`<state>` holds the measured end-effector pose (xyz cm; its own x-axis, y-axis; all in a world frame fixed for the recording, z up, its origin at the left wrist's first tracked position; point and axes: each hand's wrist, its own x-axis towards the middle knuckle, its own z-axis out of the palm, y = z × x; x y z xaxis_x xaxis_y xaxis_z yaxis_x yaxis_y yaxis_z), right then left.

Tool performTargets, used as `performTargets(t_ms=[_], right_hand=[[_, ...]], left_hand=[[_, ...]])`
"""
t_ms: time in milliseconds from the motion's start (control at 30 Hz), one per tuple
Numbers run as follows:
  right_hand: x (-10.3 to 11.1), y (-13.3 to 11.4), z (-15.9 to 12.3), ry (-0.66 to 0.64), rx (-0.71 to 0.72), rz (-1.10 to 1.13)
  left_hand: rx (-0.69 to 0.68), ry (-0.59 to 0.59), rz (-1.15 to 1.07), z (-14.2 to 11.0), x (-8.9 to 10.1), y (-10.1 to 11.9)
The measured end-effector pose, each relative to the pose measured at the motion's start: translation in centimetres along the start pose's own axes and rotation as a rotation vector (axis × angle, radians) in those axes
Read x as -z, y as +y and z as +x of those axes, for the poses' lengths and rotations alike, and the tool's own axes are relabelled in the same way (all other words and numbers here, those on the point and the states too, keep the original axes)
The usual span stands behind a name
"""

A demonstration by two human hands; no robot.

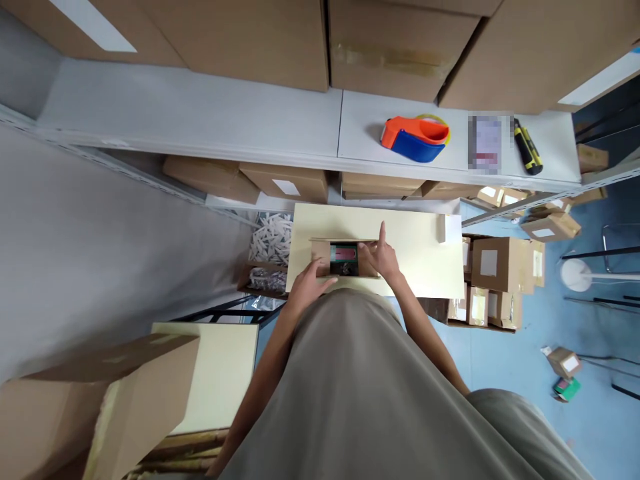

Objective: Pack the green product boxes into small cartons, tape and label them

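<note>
A small cardboard box [321,249] lies on the cream tabletop in front of me, its two end flaps spread to the sides. Through its dark opening a pinkish-red piece with a green surround [345,254] shows, plus something black I cannot make out. My left hand [306,287] rests at the left flap, fingers extended and thumb apart. On the other side, my right hand [382,257] touches the right flap with its thumb side, while the index finger sticks out straight ahead. Neither hand grips anything visibly.
Above the table [420,267], a shelf [280,123] carries large cartons, an orange-and-blue tape dispenser [417,138] and a yellow-black box cutter [527,148]. A white box [450,229] stands at the table's right. Stacked cartons [493,263] sit right; a large open carton [145,400] is lower left.
</note>
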<state>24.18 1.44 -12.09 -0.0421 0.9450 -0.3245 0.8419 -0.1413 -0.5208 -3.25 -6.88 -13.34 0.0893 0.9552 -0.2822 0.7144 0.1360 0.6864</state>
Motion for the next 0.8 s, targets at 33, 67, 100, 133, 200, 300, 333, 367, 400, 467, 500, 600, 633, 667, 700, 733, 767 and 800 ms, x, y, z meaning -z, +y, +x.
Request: performTargets(t_ms=[33, 67, 100, 133, 200, 300, 333, 367, 400, 467, 500, 600, 633, 667, 700, 733, 767, 800], right_hand=[[-0.1, 0.2, -0.4, -0.004, -0.001, 0.013], [-0.3, 0.4, -0.8, -0.013, 0.006, 0.025], [-0.4, 0.6, -1.3, -0.023, 0.013, 0.033], [-0.6, 0.8, -1.9, -0.029, 0.018, 0.038], [-1.1, 1.2, -3.0, -0.023, 0.020, 0.017], [-2.1, 1.7, -4.3, 0.040, -0.001, -0.060], [-2.4, 1.8, -4.6, 0.055, -0.017, -0.069], [-2.7, 1.9, -4.8, 0.060, -0.039, -0.059], [-2.9, 2.0, -4.9, 0.054, -0.060, -0.035], [-3.1, 2.1, -4.9, 0.029, -0.087, 0.017], [-3.1, 2.0, -4.8, 0.017, -0.096, 0.029], [-2.7, 1.7, -4.5, -0.021, -0.126, 0.007], [-2.4, 1.5, -4.3, -0.039, -0.135, -0.008], [-2.0, 1.3, -4.0, -0.062, -0.139, -0.026], [-1.6, 1.1, -3.6, -0.092, -0.140, -0.050], [-1.0, 0.8, -3.1, -0.122, -0.139, -0.079], [-0.2, 0.5, -2.4, -0.143, -0.132, -0.108], [0.8, 0.0, -1.6, -0.141, -0.115, -0.130]], left_hand=[[0.033, 0.052, -0.007, 0.5, 0.0, -0.1], [0.053, 0.114, -0.008, 1.0, 0.1, -0.3], [0.055, 0.172, 0.000, 1.6, 0.3, -0.4], [0.040, 0.211, 0.019, 2.1, 0.6, -0.5], [-0.018, 0.214, 0.073, 3.2, 1.2, -0.9], [-0.064, 0.112, 0.125, 4.4, 1.9, -1.4], [-0.058, 0.090, 0.123, 4.7, 1.9, -1.6], [-0.048, 0.082, 0.116, 4.8, 1.9, -1.8], [-0.037, 0.084, 0.105, 5.0, 1.8, -2.0], [-0.018, 0.099, 0.090, 5.2, 1.5, -2.3], [-0.012, 0.103, 0.088, 5.3, 1.3, -2.4], [-0.016, 0.092, 0.092, 5.8, 1.3, -2.5], [-0.023, 0.087, 0.098, 6.0, 1.4, -2.5], [-0.029, 0.084, 0.108, 6.4, 1.6, -2.5], [-0.036, 0.074, 0.127, 6.8, 1.8, -2.4], [-0.036, 0.067, 0.153, 7.3, 2.0, -2.2], [-0.038, 0.055, 0.184, 7.8, 2.2, -1.8], [-0.048, 0.049, 0.212, 8.4, 2.6, -1.3]])
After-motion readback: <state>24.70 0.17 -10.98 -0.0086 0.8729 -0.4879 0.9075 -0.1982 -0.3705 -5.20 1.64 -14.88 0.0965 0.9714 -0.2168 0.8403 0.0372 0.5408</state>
